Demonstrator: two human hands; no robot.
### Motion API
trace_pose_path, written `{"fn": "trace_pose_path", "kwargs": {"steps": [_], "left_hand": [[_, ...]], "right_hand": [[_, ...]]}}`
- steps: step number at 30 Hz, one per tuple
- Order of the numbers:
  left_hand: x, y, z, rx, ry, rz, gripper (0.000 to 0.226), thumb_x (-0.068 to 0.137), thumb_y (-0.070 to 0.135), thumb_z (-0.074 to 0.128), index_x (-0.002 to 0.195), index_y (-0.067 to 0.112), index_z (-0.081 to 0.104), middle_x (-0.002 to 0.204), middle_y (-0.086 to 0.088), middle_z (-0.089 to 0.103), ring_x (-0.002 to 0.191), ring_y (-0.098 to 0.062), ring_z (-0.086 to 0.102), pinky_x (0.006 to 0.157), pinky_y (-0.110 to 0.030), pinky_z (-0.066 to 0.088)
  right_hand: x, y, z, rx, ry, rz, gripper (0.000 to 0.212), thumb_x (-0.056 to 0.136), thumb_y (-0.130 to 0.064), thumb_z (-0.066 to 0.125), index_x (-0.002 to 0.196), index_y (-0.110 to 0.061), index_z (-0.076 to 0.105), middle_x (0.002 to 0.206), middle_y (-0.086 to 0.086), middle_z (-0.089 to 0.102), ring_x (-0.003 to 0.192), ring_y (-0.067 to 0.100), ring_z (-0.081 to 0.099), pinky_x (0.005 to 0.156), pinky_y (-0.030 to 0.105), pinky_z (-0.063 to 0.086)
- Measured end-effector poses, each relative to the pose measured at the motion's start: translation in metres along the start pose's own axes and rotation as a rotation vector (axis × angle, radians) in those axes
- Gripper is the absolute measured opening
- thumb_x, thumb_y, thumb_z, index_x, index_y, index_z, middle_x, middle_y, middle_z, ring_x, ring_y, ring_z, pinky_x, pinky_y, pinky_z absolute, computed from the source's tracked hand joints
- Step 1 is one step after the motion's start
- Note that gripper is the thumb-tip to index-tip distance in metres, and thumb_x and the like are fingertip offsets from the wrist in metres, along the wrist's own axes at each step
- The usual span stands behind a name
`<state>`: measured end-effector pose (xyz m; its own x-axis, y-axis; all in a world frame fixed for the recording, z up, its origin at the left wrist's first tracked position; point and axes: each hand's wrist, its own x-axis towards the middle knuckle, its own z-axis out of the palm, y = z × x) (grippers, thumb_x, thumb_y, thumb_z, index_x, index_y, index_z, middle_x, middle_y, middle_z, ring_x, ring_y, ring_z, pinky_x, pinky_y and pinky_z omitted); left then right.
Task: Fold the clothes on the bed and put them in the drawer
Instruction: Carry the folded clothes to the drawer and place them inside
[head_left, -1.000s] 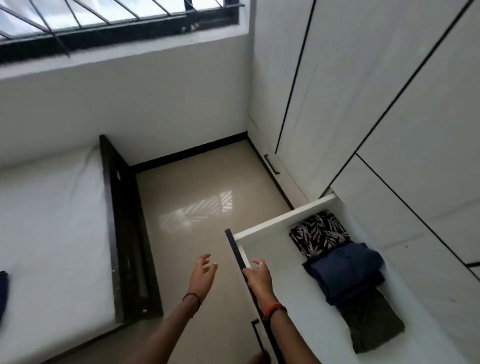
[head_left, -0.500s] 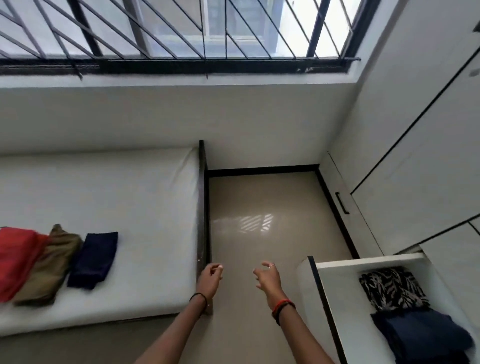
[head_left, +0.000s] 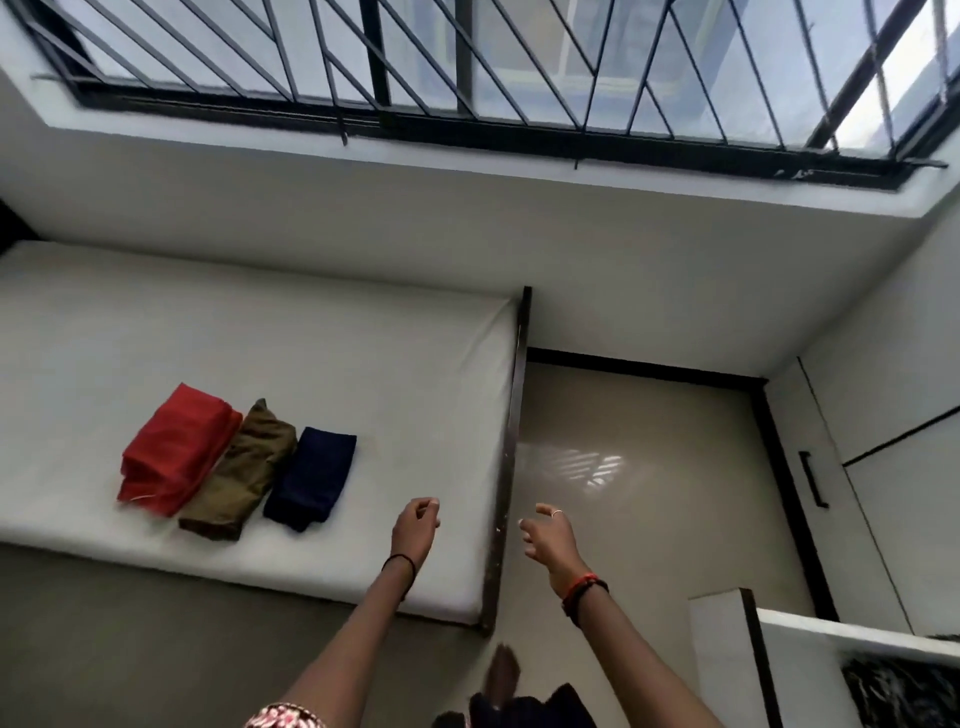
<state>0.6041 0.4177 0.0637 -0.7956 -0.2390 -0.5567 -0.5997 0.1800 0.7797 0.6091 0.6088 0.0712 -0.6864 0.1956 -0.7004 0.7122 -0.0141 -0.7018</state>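
**Empty hands, three folded garments left on the bed**

Head view: the step in hand looks like fetching. Three soft cloth bundles lie side by side, touching, on the smooth white bed (head_left: 363, 364): a red fold (head_left: 176, 452), an olive fold (head_left: 239, 467) and a navy fold (head_left: 311, 478). The left hand (head_left: 415, 525) and right hand (head_left: 545, 535) hover near the mattress corner, fingers loosely curled and apparently holding nothing, though the picture is soft. The next move needs a reach left to lift a bundle without loosening it. The open white drawer (head_left: 789, 629) sits at lower right.

Barred window (head_left: 467, 78) (glossy beige floor (head_left: 649, 519))
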Motion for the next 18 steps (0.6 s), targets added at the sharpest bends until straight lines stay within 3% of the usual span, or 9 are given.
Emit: {"fn": "trace_pose_path", "kwargs": {"steps": [2,7,12,18], "left_hand": [[0.009,-0.001,-0.009,-0.018,0.016,-0.012,0.013,0.097,0.022,0.048,0.101,0.012,0.056,0.097,-0.006,0.06,0.1,-0.025,0.06,0.086,-0.034,0.046],[0.033,-0.004,-0.029,-0.072,0.066,-0.078,0.014,0.098,0.022,0.047,0.103,0.011,0.055,0.098,-0.007,0.059,0.102,-0.026,0.059,0.088,-0.034,0.045],[0.058,-0.012,-0.047,-0.122,0.124,-0.136,0.022,0.098,0.021,0.047,0.11,0.006,0.056,0.104,-0.01,0.059,0.101,-0.025,0.059,0.09,-0.035,0.044],[0.084,-0.021,-0.08,-0.124,0.177,-0.197,0.016,0.097,0.02,0.047,0.105,0.009,0.056,0.106,-0.011,0.06,0.102,-0.025,0.058,0.086,-0.034,0.043]], "right_hand": [[0.007,-0.008,0.012,-0.018,-0.019,-0.003,0.032,0.089,-0.003,0.054,0.116,-0.016,0.044,0.089,0.006,0.057,0.075,0.016,0.052,0.063,0.028,0.043],[0.034,-0.016,0.05,-0.091,-0.085,0.038,0.039,0.086,-0.007,0.057,0.123,-0.009,0.046,0.099,0.014,0.058,0.077,0.019,0.052,0.061,0.03,0.043],[0.056,-0.024,0.087,-0.119,-0.157,0.074,0.034,0.087,-0.003,0.056,0.118,-0.01,0.044,0.086,0.007,0.053,0.073,0.014,0.05,0.057,0.025,0.04],[0.074,-0.025,0.132,-0.152,-0.212,0.136,0.035,0.086,-0.003,0.056,0.119,-0.011,0.046,0.09,0.009,0.055,0.075,0.016,0.051,0.056,0.024,0.041]]}}
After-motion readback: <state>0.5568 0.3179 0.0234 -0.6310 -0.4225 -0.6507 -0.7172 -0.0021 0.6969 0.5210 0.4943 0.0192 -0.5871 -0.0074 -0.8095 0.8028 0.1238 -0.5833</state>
